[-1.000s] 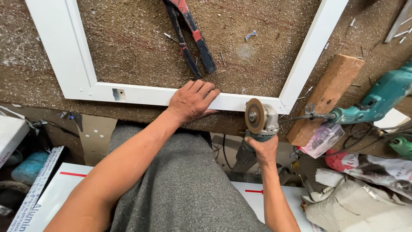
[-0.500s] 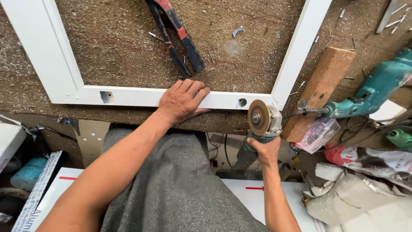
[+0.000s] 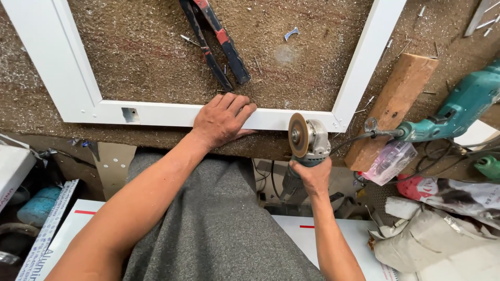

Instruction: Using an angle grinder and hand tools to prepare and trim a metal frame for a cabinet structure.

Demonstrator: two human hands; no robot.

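A white metal frame (image 3: 156, 113) lies flat on a brown workbench (image 3: 146, 57) strewn with metal shavings. My left hand (image 3: 221, 120) presses palm down on the frame's near rail, fingers spread. My right hand (image 3: 311, 176) grips the body of an angle grinder (image 3: 308, 139), whose brown disc stands on edge just below the rail, near the frame's right corner. The disc sits to the right of my left hand, a short way from its fingers.
Red and black pliers (image 3: 219, 41) lie inside the frame. A wooden block (image 3: 396, 104) and a teal power drill (image 3: 458, 112) rest at the right, with cables, bags and cloth below. White panels and a blue object sit low on the left.
The frame and bench have shifted lower in view as the camera tilted. The grinder has stayed by the frame's right corner, and my left hand has stayed on the rail.
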